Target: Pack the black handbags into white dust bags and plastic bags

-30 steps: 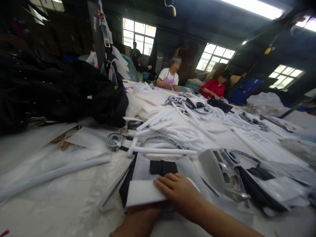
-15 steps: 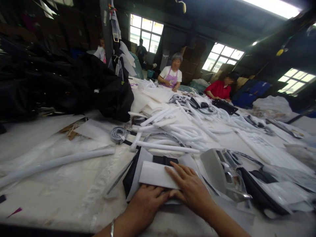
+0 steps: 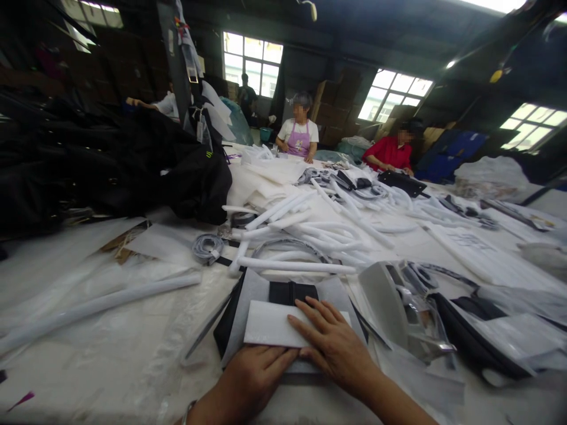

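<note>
- White foam-like sheet (image 3: 271,326) lies on top of what looks like a black bag (image 3: 229,332), at the near edge of the table (image 3: 84,386), with pale wrapping paper (image 3: 256,287) between them.
- The right hand (image 3: 337,343) is flat with spread fingers over the sheet's right part; its fingertips are near a black band (image 3: 280,293) behind the sheet. It presses from above and does not grasp around anything.
- The left hand (image 3: 256,376) has its fingers bent together along the sheet's near edge, touching it. I cannot tell if they pinch it, because the underside is hidden.
- In my judgement, the sheet could slip or turn crooked if one hand pushes harder than the other. The thin paper could crease or tear if it is dragged along.
- Just behind the bag, a white tube (image 3: 297,267) lies across, so there is little free room on the far side.
- At right, a grey bag (image 3: 380,302) stands close and could catch the right arm; beyond it lies a second black bag (image 3: 476,345).
- At left are a long tube (image 3: 104,306) and a wrapped coil (image 3: 207,249); farther back, a dark heap (image 3: 177,156).
- Across the table are a person in a purple apron (image 3: 299,139) and another in red (image 3: 388,152).
</note>
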The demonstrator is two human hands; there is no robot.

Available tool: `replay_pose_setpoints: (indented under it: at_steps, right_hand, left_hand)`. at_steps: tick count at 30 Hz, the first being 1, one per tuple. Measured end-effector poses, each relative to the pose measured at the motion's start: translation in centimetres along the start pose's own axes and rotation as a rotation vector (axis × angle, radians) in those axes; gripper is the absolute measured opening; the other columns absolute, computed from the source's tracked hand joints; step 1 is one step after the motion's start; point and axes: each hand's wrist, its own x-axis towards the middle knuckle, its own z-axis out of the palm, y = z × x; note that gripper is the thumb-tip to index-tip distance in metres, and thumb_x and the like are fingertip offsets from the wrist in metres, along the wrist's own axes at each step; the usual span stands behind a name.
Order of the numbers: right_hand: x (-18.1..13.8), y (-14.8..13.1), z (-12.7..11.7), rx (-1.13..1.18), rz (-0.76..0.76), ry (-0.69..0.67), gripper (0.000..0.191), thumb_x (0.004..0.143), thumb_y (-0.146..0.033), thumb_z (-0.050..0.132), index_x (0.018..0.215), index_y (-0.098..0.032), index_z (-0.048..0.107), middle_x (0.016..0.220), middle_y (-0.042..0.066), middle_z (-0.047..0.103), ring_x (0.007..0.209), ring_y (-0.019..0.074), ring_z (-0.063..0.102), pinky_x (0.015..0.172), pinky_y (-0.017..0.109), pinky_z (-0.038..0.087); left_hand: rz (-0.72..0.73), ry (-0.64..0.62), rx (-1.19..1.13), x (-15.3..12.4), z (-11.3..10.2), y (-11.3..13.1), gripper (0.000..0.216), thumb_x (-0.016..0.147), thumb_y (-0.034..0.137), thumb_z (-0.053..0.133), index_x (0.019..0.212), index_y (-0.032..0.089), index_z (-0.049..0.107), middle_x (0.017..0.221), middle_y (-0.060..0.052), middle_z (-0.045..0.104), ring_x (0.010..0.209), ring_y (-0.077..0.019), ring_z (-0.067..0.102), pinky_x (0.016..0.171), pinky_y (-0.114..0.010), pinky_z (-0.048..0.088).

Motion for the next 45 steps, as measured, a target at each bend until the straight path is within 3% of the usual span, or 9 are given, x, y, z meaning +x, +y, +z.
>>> replay_pose_setpoints:
  at_steps: [7, 14, 19, 24, 28, 33, 38, 42, 45]
  right_hand:
    - [-0.3, -0.1, 0.4, 0.035, -0.023, 0.082, 0.059, 0.095, -0.048, 0.056, 0.15, -0.039, 0.037, 0.159, 0.006, 0.034, 0.145, 0.0353, 0.031, 0.111, 0.062, 0.035]
    - [-0.6, 0.0, 0.8, 0.154, 0.019, 0.157, 0.053, 0.094, -0.055, 0.055, 0.143, -0.041, 0.047, 0.145, 0.005, 0.052, 0.142, 0.0311, 0.035, 0.117, 0.058, 0.027]
    - [-0.3, -0.5, 0.9, 0.246, 0.054, 0.182, 0.049, 0.094, -0.042, 0.058, 0.141, -0.03, 0.052, 0.141, 0.008, 0.055, 0.139, 0.0286, 0.039, 0.12, 0.053, 0.023]
    - [-0.4, -0.5, 0.0, 0.44, 0.088, 0.257, 0.034, 0.088, -0.032, 0.064, 0.122, -0.027, 0.067, 0.128, 0.006, 0.066, 0.121, 0.023, 0.059, 0.115, 0.045, 0.036]
    - [0.7, 1.5, -2.4, 0.46, 0.184, 0.32, 0.024, 0.099, -0.026, 0.049, 0.101, -0.024, 0.073, 0.104, 0.003, 0.076, 0.101, 0.0166, 0.07, 0.094, 0.029, 0.054]
    - [5.9, 5.9, -3.8, 0.295, 0.243, 0.288, 0.029, 0.093, -0.019, 0.059, 0.122, -0.017, 0.065, 0.125, 0.013, 0.067, 0.118, 0.0255, 0.061, 0.104, 0.042, 0.046]
    - [9.2, 8.1, -3.9, 0.199, 0.237, 0.183, 0.023, 0.088, -0.018, 0.068, 0.111, -0.016, 0.068, 0.099, 0.006, 0.074, 0.091, 0.0222, 0.071, 0.087, 0.042, 0.055]
    - [5.0, 6.2, -7.4, 0.157, 0.308, 0.348, 0.049, 0.093, -0.014, 0.057, 0.14, -0.022, 0.047, 0.117, 0.009, 0.071, 0.102, 0.0247, 0.069, 0.086, 0.036, 0.054]
    - [-1.7, 2.7, -9.9, 0.149, 0.326, 0.499, 0.041, 0.097, -0.022, 0.055, 0.137, -0.024, 0.046, 0.12, 0.007, 0.07, 0.107, 0.0228, 0.067, 0.09, 0.035, 0.053]
  left_hand:
    - [0.153, 0.035, 0.119, -0.2, 0.0, -0.4, 0.032, 0.103, 0.011, 0.039, 0.126, 0.009, 0.06, 0.106, -0.01, 0.075, 0.095, -0.0143, 0.072, 0.086, -0.024, 0.058]
    - [0.039, 0.048, 0.271, 1.8, -2.3, 2.8, 0.024, 0.101, 0.02, 0.046, 0.101, 0.015, 0.069, 0.089, -0.005, 0.077, 0.071, -0.0137, 0.074, 0.071, -0.019, 0.06]
    - [-0.011, -0.109, 0.139, 4.2, -1.6, 2.1, 0.051, 0.097, 0.027, 0.056, 0.145, 0.015, 0.044, 0.145, -0.015, 0.052, 0.131, -0.0265, 0.053, 0.104, -0.039, 0.051]
    - [-0.052, -0.231, 0.113, 2.4, 1.3, -0.1, 0.082, 0.09, 0.034, 0.067, 0.156, 0.019, 0.02, 0.162, -0.017, 0.021, 0.147, -0.0331, 0.026, 0.112, -0.055, 0.039]
    - [-0.035, -0.333, 0.088, 1.8, 1.3, 0.0, 0.097, 0.083, 0.041, 0.075, 0.156, 0.018, 0.017, 0.162, -0.017, 0.021, 0.149, -0.0349, 0.02, 0.112, -0.056, 0.037]
    - [-0.052, -0.347, 0.128, 2.3, 1.5, -0.1, 0.086, 0.084, 0.025, 0.075, 0.154, 0.021, 0.024, 0.16, -0.015, 0.027, 0.148, -0.0319, 0.024, 0.115, -0.054, 0.035]
    - [-0.052, -0.386, 0.152, 2.4, 2.0, -0.4, 0.078, 0.083, 0.002, 0.062, 0.152, 0.02, 0.029, 0.159, -0.015, 0.031, 0.146, -0.0314, 0.026, 0.115, -0.053, 0.035]
    - [-0.061, -0.4, 0.122, 3.2, 1.0, -0.3, 0.071, 0.083, -0.006, 0.052, 0.148, 0.018, 0.038, 0.156, -0.016, 0.037, 0.145, -0.0295, 0.031, 0.115, -0.051, 0.034]
    - [-0.057, -0.44, 0.055, 4.9, -0.5, -0.4, 0.056, 0.09, -0.003, 0.043, 0.143, 0.015, 0.047, 0.149, -0.015, 0.048, 0.138, -0.0263, 0.044, 0.11, -0.046, 0.041]
